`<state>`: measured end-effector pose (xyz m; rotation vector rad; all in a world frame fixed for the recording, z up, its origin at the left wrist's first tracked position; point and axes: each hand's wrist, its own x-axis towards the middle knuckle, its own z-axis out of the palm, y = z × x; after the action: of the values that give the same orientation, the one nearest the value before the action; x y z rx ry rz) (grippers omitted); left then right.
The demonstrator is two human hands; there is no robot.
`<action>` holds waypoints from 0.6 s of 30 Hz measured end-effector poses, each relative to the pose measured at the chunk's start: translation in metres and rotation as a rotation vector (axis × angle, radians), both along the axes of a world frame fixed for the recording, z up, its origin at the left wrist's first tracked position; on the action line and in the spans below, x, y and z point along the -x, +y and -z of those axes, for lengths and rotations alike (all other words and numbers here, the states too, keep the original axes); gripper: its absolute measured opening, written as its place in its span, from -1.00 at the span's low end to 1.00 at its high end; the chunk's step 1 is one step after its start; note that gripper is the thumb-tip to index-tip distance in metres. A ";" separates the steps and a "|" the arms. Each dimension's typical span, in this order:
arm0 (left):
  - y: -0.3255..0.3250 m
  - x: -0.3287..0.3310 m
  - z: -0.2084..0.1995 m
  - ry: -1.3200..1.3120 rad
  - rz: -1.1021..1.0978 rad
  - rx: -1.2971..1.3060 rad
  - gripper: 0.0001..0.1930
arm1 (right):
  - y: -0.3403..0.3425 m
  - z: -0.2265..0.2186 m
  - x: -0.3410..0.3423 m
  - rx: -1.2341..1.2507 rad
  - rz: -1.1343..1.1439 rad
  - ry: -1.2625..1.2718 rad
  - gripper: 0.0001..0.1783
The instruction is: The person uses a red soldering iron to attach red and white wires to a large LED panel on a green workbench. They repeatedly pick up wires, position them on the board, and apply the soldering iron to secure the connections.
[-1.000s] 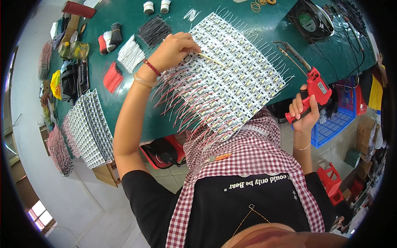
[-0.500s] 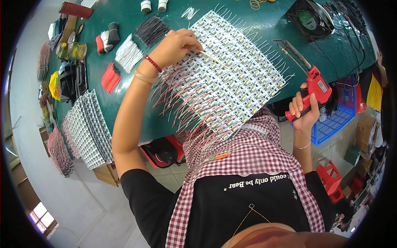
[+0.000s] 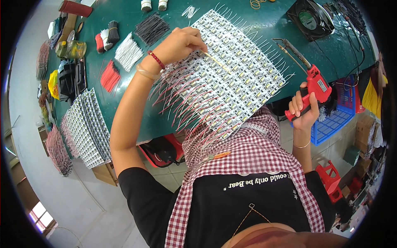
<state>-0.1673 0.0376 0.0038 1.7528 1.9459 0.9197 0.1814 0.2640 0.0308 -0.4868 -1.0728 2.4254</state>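
Observation:
A large white LED circuit board panel (image 3: pixel 231 70) hangs over the table's near edge, with red and white wires along its left side and pale wires along its far right side. My left hand (image 3: pixel 184 43) is closed around a thin pale stick (image 3: pixel 217 62), whose tip points down to the right over the middle of the panel. At the right, off the panel, my right hand (image 3: pixel 304 108) grips the handle of a red soldering gun (image 3: pixel 317 87). Its metal tip points up and away to the left, apart from the panel.
Bundles of black wires (image 3: pixel 152 29), white wires (image 3: pixel 128 51) and red wires (image 3: pixel 110 77) lie left on the green table (image 3: pixel 136 89). A stack of wired panels (image 3: pixel 89 128) stands at the left edge. A black fan (image 3: pixel 310 20) sits far right; a blue crate (image 3: pixel 335 124) is below.
My left hand has shifted slightly to the right with the stick, whose tip now lies a little lower and further right over the panel. The soldering gun stays nearly still.

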 end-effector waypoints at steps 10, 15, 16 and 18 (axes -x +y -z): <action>0.007 -0.006 0.005 0.032 0.036 -0.038 -0.81 | -0.001 -0.001 0.001 -0.005 -0.005 0.003 -0.59; 0.009 -0.009 0.008 0.019 0.049 -0.045 -0.82 | -0.001 -0.001 0.001 -0.004 -0.004 -0.006 -0.59; 0.010 -0.010 0.008 0.014 0.054 -0.045 -0.83 | -0.001 0.000 0.000 -0.004 -0.003 -0.006 -0.59; 0.014 -0.012 0.007 0.007 0.063 -0.034 -0.83 | -0.001 0.000 0.001 -0.007 -0.003 -0.005 -0.59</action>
<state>-0.1558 0.0515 -0.0031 1.8281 1.8787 0.9315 0.1807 0.2625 0.0310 -0.4900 -1.0839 2.4233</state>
